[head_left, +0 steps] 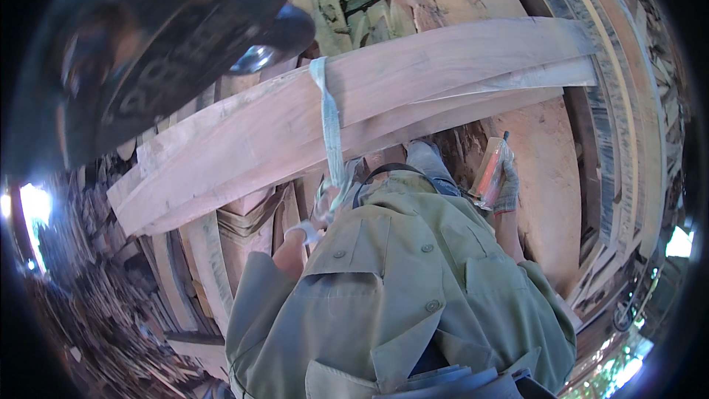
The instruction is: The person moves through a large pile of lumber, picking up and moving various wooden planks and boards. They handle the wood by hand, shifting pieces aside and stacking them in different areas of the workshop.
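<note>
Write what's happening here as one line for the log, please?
left hand: grips pale strap looped over wooden planks | right hand, gloved: holds reddish see-through object | planks: tilted, bundled

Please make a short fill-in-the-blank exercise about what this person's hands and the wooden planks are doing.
1. The pale strap is looped around a bundle of wooden ____.
2. The left hand grips the lower end of the ____.
3. The right hand wears a knitted ____.
4. The person wears an olive ____ with buttons.

Missing words: planks; strap; glove; shirt

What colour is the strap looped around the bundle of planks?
Pale, whitish blue strap, shown best in the head view, crossing the reddish-tan planks.
</note>
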`<state>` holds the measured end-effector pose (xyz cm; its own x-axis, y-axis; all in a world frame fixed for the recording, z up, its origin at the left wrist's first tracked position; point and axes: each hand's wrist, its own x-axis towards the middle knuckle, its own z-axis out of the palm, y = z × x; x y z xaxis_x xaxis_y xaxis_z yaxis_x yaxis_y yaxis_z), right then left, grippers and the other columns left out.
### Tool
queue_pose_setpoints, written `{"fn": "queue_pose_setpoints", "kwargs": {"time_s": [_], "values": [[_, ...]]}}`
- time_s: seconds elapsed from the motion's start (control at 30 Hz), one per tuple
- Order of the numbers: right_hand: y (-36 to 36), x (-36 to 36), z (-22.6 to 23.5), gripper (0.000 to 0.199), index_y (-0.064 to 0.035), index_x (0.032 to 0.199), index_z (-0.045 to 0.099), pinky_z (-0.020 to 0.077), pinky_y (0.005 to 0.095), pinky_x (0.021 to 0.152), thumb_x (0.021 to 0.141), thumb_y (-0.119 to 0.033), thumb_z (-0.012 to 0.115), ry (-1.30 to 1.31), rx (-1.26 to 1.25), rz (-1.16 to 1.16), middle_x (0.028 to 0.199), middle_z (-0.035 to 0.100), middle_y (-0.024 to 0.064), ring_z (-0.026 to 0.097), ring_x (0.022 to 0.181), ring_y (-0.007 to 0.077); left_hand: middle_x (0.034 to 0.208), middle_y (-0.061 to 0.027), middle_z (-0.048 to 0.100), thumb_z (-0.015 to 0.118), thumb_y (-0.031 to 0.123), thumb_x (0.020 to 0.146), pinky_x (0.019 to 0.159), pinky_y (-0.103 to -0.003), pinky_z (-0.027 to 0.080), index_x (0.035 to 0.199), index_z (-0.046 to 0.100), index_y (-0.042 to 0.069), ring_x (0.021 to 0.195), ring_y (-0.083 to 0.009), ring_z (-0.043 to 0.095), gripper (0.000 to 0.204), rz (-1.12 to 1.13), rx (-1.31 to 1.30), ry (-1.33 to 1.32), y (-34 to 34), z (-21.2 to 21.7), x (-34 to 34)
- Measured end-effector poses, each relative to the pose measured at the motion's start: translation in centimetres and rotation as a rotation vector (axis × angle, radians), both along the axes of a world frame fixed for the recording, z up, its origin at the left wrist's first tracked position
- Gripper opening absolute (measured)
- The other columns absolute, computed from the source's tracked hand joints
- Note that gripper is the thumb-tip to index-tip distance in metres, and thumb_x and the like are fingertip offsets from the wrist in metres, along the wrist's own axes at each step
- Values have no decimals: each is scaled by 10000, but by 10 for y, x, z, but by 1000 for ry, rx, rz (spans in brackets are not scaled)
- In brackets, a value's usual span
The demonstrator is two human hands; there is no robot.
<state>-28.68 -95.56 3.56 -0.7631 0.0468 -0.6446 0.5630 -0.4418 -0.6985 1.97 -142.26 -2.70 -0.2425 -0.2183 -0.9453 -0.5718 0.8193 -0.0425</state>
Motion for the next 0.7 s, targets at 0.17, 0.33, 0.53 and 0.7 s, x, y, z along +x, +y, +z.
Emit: {"fn": "queue_pose_setpoints", "kwargs": {"time_s": [0.17, 0.33, 0.53, 0.7], "values": [[-9, -20, -5, 420, -69, 1282, 541, 456, 306, 950, 893, -219, 589, 45, -129, 71, 1191, 602, 28, 573, 1068, 169, 1353, -302, 424, 705, 444, 745, 1047, -374, 355, 1327, 348, -87, 1251, -400, 438, 865, 869, 182, 694, -16, -42, -113], [26, -38, 15, 366, -67, 1275, 539, 396, 295, 1002, 933, -195, 531, 298, -86, 162, 1226, 580, 26, 536, 1121, 160, 1409, -280, 384, 764, 486, 687, 1123, -341, 247, 1410, 222, -93, 1306, -366, 406, 1073, 966, -264, 709, 16, -66, -223], [47, -66, 24, 370, -64, 1267, 542, 412, 301, 974, 930, -217, 536, 181, 1, 211, 1204, 588, 30, 545, 1096, 161, 1129, -208, 630, 720, 375, 746, 936, -373, 430, 1114, 534, -2, 1119, -322, 579, 559, 1135, -134, 703, 40, -58, -228], [43, -114, 8, 374, -62, 1259, 544, 426, 305, 951, 928, -236, 541, 142, 33, 324, 1185, 595, 33, 553, 1074, 162, 965, -182, 655, 699, 356, 777, 803, -388, 495, 947, 616, -1, 927, -271, 640, 404, 1157, 65, 977, 29, -29, -230]]}}
